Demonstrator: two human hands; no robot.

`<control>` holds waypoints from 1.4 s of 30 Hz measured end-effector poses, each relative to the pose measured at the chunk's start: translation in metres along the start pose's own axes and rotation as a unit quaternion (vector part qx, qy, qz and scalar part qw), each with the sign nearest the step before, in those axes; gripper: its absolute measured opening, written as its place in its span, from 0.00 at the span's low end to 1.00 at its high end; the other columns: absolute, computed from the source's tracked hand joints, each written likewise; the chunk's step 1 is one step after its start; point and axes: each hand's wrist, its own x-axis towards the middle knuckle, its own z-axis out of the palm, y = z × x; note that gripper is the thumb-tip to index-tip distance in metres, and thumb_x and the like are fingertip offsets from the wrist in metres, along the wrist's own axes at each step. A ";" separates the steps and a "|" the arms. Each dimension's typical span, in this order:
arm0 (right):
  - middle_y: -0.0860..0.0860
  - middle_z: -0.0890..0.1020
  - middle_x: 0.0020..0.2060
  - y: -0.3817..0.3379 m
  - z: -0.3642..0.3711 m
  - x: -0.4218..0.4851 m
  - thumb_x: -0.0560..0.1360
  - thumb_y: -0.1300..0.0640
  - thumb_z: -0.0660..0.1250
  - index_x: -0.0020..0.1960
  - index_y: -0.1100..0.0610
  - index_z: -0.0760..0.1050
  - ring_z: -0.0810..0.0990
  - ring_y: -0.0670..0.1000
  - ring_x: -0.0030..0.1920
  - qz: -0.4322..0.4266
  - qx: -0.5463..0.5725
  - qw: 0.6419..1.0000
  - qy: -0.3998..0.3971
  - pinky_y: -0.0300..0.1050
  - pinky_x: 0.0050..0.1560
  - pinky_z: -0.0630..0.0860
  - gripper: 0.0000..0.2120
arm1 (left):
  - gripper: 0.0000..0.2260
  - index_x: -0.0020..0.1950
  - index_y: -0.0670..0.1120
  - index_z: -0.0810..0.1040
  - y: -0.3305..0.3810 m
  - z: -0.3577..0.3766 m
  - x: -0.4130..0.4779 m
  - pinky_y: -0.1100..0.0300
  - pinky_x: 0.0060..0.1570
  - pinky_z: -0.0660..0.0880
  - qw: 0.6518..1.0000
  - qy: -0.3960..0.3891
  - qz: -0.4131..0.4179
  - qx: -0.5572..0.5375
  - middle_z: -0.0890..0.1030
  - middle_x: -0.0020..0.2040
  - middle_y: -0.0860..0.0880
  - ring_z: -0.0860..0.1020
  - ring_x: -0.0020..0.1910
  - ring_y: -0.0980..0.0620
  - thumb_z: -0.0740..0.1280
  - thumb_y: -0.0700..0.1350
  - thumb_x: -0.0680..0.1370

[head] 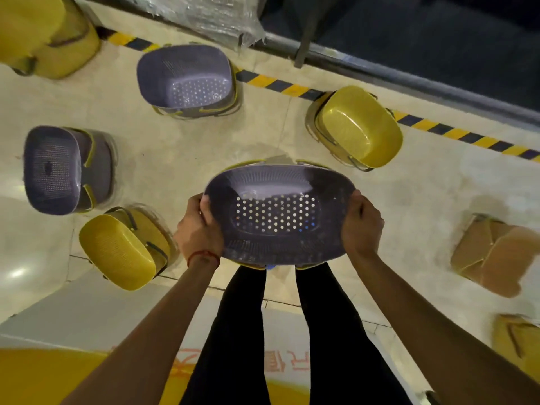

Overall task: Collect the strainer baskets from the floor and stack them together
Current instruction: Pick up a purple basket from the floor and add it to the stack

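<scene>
I hold a purple strainer basket (277,214) with a perforated bottom in front of me, above the floor. My left hand (198,229) grips its left rim and my right hand (362,223) grips its right rim. Yellow edges show under it. On the floor stand stacks of baskets: a purple-topped stack (187,80) at the back, another purple-topped stack (55,171) at the left, a yellow stack (359,127) at the right and a yellow stack (122,247) near my left arm.
A yellow and black hazard stripe (277,84) runs along the floor edge, with a dark railing beyond. A big yellow stack (49,36) sits top left, a brown cardboard box (493,255) at the right, another yellow basket (517,337) below it. My legs stand under the held basket.
</scene>
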 end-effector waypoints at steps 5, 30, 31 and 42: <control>0.58 0.83 0.60 0.013 -0.047 0.026 0.86 0.49 0.52 0.63 0.58 0.80 0.78 0.61 0.61 0.019 0.023 0.999 0.029 0.48 0.58 0.71 0.21 | 0.22 0.59 0.48 0.78 0.051 0.019 -0.032 0.51 0.45 0.71 0.999 -0.006 0.019 -0.030 0.83 0.51 0.41 0.78 0.50 0.35 0.51 0.57 0.81; 0.58 0.83 0.57 0.047 -0.131 0.147 0.86 0.49 0.51 0.61 0.58 0.79 0.78 0.59 0.56 0.238 0.201 0.936 0.165 0.44 0.50 0.67 0.21 | 0.20 0.62 0.48 0.81 0.268 0.172 -0.017 0.54 0.56 0.69 0.997 -0.066 0.036 -0.014 0.81 0.60 0.42 0.75 0.60 0.39 0.55 0.57 0.82; 0.58 0.83 0.57 0.044 -0.123 0.153 0.86 0.49 0.51 0.60 0.58 0.80 0.79 0.60 0.56 0.245 0.196 0.933 0.175 0.44 0.49 0.67 0.22 | 0.20 0.62 0.47 0.81 0.272 0.177 -0.005 0.53 0.57 0.69 0.997 -0.069 0.040 -0.009 0.80 0.60 0.41 0.75 0.60 0.39 0.56 0.57 0.82; 0.61 0.83 0.54 0.047 -0.035 0.237 0.85 0.49 0.52 0.56 0.59 0.80 0.77 0.63 0.54 0.290 0.234 0.892 0.256 0.45 0.44 0.63 0.21 | 0.21 0.62 0.47 0.80 0.307 0.257 0.099 0.50 0.56 0.70 0.977 -0.097 0.170 0.081 0.80 0.60 0.40 0.76 0.58 0.36 0.53 0.56 0.82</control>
